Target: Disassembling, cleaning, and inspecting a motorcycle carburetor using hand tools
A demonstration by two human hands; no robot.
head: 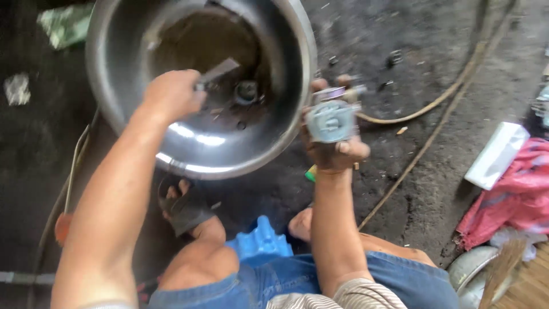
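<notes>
A metal basin [200, 86] fills the upper centre of the frame, lying on the floor [412, 46]. The left hand [171, 94] sits inside it with a flat tool [217, 71]. Just right of the basin's rim, the right hand [334, 143] grips a small metal part [330, 120]. A cord [434, 103] runs further right; a stool [260, 240] sits below centre.

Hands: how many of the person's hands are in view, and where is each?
2. The left hand grips a flat tool inside the metal drum; the right hand holds a grey part beside its rim.
</notes>
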